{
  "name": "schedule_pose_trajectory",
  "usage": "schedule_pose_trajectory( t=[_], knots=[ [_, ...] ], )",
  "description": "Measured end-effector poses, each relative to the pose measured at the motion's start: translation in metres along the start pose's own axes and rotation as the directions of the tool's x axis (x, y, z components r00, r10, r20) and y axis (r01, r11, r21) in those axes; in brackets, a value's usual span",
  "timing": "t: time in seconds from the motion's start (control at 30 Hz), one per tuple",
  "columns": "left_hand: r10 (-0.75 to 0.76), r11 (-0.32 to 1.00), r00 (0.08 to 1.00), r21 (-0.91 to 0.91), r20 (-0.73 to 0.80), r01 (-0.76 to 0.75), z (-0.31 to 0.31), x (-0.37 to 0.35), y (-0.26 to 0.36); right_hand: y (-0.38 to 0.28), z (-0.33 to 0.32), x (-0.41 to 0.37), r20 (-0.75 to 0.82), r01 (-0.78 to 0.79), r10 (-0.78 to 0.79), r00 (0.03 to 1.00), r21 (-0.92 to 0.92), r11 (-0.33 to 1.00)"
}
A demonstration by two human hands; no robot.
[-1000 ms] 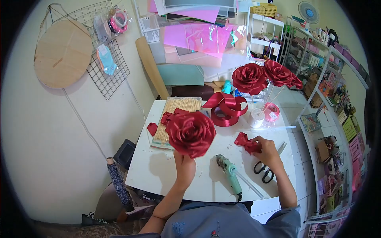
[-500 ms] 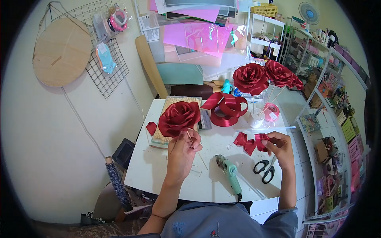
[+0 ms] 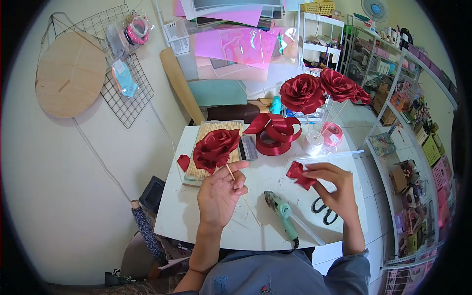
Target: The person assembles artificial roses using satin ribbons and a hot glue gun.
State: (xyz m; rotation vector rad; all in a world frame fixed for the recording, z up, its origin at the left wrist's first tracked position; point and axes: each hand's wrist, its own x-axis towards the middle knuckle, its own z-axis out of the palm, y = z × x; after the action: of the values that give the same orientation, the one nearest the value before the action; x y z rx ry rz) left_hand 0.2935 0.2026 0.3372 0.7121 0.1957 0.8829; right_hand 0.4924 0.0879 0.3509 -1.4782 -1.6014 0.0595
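Note:
A red ribbon rose point(image 3: 216, 149) tops a thin wooden stick point(image 3: 250, 210), and my left hand point(image 3: 220, 196) pinches that stick just below the bloom. Over at the right, my right hand point(image 3: 335, 189) has its thumb and fingers closed at the red ribbon petals point(image 3: 296, 170); the fingertips cover part of them. Black-handled scissors point(image 3: 324, 211) lie partly hidden beneath the right hand. Between my hands a green glue gun point(image 3: 282, 214) rests on the white table point(image 3: 177, 221). One loose petal point(image 3: 183, 162) lies left of the rose.
Behind my hands are a red ribbon roll point(image 3: 273, 142), a bundle of sticks point(image 3: 200, 169) and a white jar point(image 3: 313, 142) holding finished roses point(image 3: 302, 93). Pink tape point(image 3: 333, 134) is beside the jar. Metal shelves point(image 3: 388, 118) line the right.
My right hand has moved left to the petals on the table, with its petal now merged among them. The rose in my left hand has tilted, and more of its stick shows.

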Motion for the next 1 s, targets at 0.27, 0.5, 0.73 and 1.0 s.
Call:
schedule_pose_trajectory(
  t=[0.27,0.5,0.73,1.0],
  knots=[
    [0.294,0.870,0.950,0.381,0.108,-0.312,-0.001,-0.001,-0.011,0.068,0.023,-0.008,0.266,-0.186,0.276,0.923,-0.319,0.929],
    [0.304,0.809,0.949,0.502,0.088,-0.306,0.011,-0.002,-0.009,0.019,-0.003,0.010,0.110,-0.020,0.045,0.993,-0.223,0.975],
    [0.299,0.801,0.941,0.495,0.156,-0.337,0.013,-0.006,-0.018,-0.057,0.005,0.041,-0.036,0.451,-0.457,0.889,-0.099,0.887],
    [0.423,0.736,0.900,0.539,0.104,-0.409,0.017,-0.010,-0.025,-0.062,0.025,0.052,-0.150,0.488,-0.483,0.863,-0.003,0.873]
  ],
)
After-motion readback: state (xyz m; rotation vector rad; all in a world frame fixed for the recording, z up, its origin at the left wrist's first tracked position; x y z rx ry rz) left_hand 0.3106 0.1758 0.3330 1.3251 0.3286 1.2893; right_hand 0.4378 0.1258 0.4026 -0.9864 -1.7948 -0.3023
